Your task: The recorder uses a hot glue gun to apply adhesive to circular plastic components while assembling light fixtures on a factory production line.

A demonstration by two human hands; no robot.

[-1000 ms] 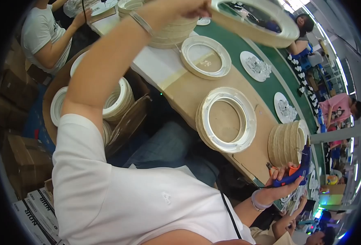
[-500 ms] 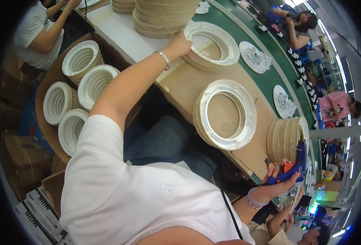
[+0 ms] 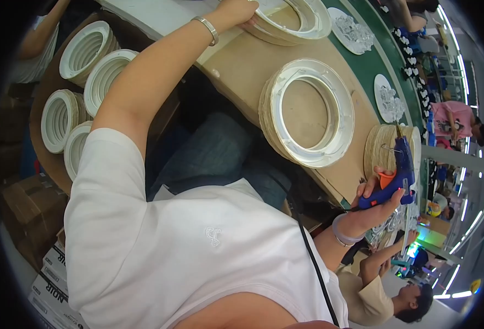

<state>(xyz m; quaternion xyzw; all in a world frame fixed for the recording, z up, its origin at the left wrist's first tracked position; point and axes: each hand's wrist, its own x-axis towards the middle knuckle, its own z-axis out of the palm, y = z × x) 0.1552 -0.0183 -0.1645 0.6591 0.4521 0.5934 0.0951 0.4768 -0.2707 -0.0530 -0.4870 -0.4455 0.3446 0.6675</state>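
My left arm stretches across to the far side of the table, where my left hand point(image 3: 239, 10) is closed on the left edge of a round white ring frame with a beige fibrous outer side point(image 3: 286, 37). Closer in lies a second such ring point(image 3: 343, 109), apparently stacked on others, its open centre showing the brown board below. Off to the right, my right hand point(image 3: 382, 197) is wrapped round a blue glue gun point(image 3: 403, 164) with an orange trigger. The gun's nozzle points upward beside a stack of beige rings point(image 3: 374, 148).
A cardboard carton point(image 3: 36, 142) at the left holds several stacks of rings point(image 3: 61, 120). Beyond the brown work board point(image 3: 242, 82) runs a green conveyor point(image 3: 365, 63) carrying clear plastic parts on white discs point(image 3: 354, 33). Other people work nearby, one at lower right point(image 3: 371, 301).
The view has shifted, so the table and rings sit higher in the picture. My left hand stays on the far ring's edge; my right hand still holds the glue gun.
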